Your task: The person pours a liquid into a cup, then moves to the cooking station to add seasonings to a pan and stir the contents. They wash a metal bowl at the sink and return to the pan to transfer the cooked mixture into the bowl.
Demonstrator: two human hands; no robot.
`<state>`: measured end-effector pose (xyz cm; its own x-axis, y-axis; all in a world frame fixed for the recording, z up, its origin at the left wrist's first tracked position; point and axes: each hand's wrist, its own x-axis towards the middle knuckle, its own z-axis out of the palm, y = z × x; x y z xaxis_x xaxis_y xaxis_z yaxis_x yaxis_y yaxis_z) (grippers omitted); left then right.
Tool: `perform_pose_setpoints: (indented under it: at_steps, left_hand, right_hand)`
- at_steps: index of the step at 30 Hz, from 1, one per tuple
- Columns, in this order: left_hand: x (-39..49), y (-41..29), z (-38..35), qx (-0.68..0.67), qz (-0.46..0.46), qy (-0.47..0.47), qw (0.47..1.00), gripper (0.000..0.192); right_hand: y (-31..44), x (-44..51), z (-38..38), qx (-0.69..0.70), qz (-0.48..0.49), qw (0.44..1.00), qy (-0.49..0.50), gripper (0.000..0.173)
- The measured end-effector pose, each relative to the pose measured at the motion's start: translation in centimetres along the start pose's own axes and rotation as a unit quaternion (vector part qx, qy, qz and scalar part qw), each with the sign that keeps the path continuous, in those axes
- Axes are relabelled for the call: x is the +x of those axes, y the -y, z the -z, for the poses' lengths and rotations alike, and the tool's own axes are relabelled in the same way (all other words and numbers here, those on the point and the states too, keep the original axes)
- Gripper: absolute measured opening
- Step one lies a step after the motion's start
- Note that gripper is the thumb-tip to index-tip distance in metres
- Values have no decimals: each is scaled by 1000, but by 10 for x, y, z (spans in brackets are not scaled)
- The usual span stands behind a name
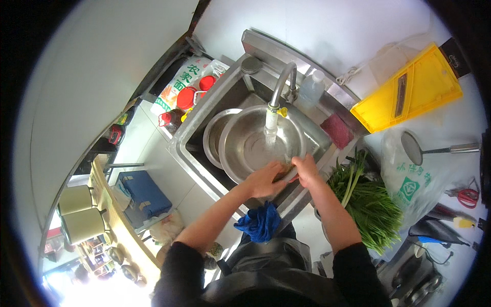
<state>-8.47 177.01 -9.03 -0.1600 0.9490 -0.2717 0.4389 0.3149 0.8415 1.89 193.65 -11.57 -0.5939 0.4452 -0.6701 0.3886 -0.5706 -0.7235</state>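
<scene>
Water runs from the curved faucet (pixel 283 82) into a large stainless steel basin (pixel 245 142), which stands in the metal sink (pixel 199 188) and overlaps a second metal bowl (pixel 211 134). My left hand (pixel 268 179) reaches over the near right rim of the basin, fingers bent around a small brownish thing, too blurred to name. My right hand (pixel 305 170) grips at the same rim from the right; something red shows just beneath it. Whether it holds the rim or the small thing, I cannot tell.
A blue cloth (pixel 260 222) hangs on the sink's front edge. Leafy greens (pixel 368 207) lie at the right. A dark red scouring pad (pixel 336 130) and a plastic bottle (pixel 312 89) stand on the ledge. A yellow slicer (pixel 422 82) hangs on the wall.
</scene>
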Motion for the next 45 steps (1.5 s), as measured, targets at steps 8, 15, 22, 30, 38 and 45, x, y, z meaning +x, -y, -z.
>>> perform_pose_setpoints:
  at_steps: [8, 15, 22, 30, 38, 45]
  left_hand:
    - [-65, -5, 56, 440, -162, -162, 868, 20]
    - [-65, 1, -2, 339, -154, -205, 905, 19]
    - [-65, -11, 14, 352, -207, -291, 865, 28]
    - [-63, 5, 36, 352, -209, -197, 891, 23]
    - [-57, -16, -5, 277, -204, -206, 916, 32]
    - [-26, 61, 94, 372, -127, 81, 916, 51]
  right_hand:
    - [22, -9, 2, -4, 32, 997, -64, 57]
    - [-4, -1, 12, -116, 49, 991, -45, 48]
    - [-34, -52, -25, 99, 47, 984, -140, 56]
    - [19, -41, 15, -56, 4, 998, -10, 47]
    - [-47, -57, -29, 123, -16, 987, -105, 54]
    - [-8, -49, 20, -4, 21, 999, 33, 47]
